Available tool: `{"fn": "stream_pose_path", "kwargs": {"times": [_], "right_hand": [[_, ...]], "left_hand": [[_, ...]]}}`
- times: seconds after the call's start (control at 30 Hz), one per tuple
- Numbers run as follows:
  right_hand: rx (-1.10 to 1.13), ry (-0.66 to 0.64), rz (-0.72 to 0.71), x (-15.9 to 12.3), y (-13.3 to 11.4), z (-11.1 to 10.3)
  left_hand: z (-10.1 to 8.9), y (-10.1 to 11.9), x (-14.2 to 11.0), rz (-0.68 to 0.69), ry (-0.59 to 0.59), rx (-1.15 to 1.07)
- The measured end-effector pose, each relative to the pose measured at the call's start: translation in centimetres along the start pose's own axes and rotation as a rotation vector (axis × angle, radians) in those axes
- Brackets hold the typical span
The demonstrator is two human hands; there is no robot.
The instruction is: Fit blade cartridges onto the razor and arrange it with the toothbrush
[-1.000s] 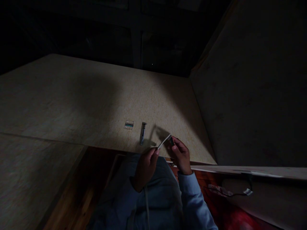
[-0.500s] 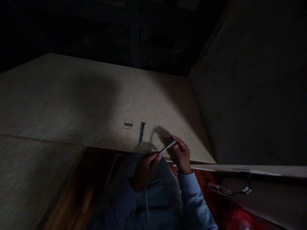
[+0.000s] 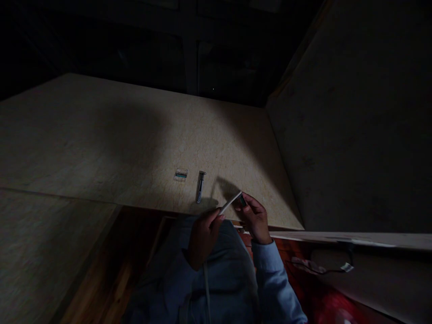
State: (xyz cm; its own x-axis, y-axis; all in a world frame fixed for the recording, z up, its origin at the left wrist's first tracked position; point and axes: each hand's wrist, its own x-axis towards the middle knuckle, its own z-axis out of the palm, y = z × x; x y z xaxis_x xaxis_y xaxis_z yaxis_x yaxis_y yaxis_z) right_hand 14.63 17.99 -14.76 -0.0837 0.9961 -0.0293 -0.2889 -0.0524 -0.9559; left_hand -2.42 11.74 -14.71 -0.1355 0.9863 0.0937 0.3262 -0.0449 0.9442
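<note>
My left hand (image 3: 205,233) pinches the near end of a slim white stick (image 3: 231,202), which slants up to the right. Its far tip meets the upper end of a small dark block (image 3: 242,200) that looks like a razor cartridge. The fingertips of my right hand (image 3: 255,217) are closed on that block, just above the table's front edge. Left of the hands, a razor handle (image 3: 200,188) with a metallic neck lies lengthwise on the table. Beside it is a clear plastic case (image 3: 181,175) with a dark and teal strip inside.
The pale table (image 3: 141,148) runs up to a dark window at the back. A wall panel (image 3: 351,135) stands along its right side. Below on the right, a black cable (image 3: 332,272) hangs near something red (image 3: 337,306). The room is dim.
The white stick has slid and tilted so its tip sits at the block's upper end rather than across it. My left hand shifted slightly. The razor handle and case stay put.
</note>
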Motion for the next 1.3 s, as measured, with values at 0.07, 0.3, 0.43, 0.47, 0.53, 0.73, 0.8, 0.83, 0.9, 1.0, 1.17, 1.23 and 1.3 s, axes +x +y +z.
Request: {"fn": "stream_pose_path", "kwargs": {"times": [0.07,0.3,0.43,0.47,0.53,0.73,0.8,0.83,0.9,1.0,1.17,1.23,1.3], "right_hand": [[0.023,-0.013,-0.01,-0.1,0.0,0.0],[-0.138,0.052,-0.072,0.0,0.1,-0.3],[-0.051,-0.002,-0.026,-0.1,0.1,-0.3],[-0.018,-0.021,-0.012,-0.2,0.1,-0.3],[0.029,-0.046,0.0,-0.2,0.2,-0.3],[0.082,-0.064,-0.027,-0.2,0.5,-0.3],[0.099,-0.058,-0.033,-0.2,0.4,-0.2],[0.098,-0.044,-0.029,-0.2,0.4,-0.1],[0.08,0.004,-0.016,-0.2,0.3,0.0],[0.075,0.065,-0.01,-0.2,0.3,0.1],[0.17,-0.063,-0.047,-0.2,0.4,0.2],[0.18,-0.127,-0.07,-0.2,0.4,0.1],[0.173,-0.153,-0.077,-0.2,0.5,0.0]], "left_hand": [[-0.1,0.1,0.0,-0.002,-0.051,-0.026],[-0.3,0.7,-0.2,0.045,-0.208,-0.134],[-0.1,0.4,-0.2,0.039,-0.107,-0.12],[0.0,0.3,-0.1,0.041,-0.073,-0.113],[0.2,0.3,-0.1,0.045,-0.007,-0.095],[0.5,0.6,-0.2,0.06,0.054,-0.043],[0.5,0.7,-0.2,0.057,0.015,-0.046],[0.5,0.7,-0.3,0.055,-0.013,-0.056],[0.4,0.6,-0.4,0.049,-0.07,-0.087],[0.3,0.4,-0.5,0.047,-0.118,-0.109],[0.5,-0.2,-0.2,0.1,-0.007,-0.087],[0.5,-0.3,-0.1,0.123,0.052,-0.066],[0.6,-0.3,0.0,0.136,0.096,-0.032]]}}
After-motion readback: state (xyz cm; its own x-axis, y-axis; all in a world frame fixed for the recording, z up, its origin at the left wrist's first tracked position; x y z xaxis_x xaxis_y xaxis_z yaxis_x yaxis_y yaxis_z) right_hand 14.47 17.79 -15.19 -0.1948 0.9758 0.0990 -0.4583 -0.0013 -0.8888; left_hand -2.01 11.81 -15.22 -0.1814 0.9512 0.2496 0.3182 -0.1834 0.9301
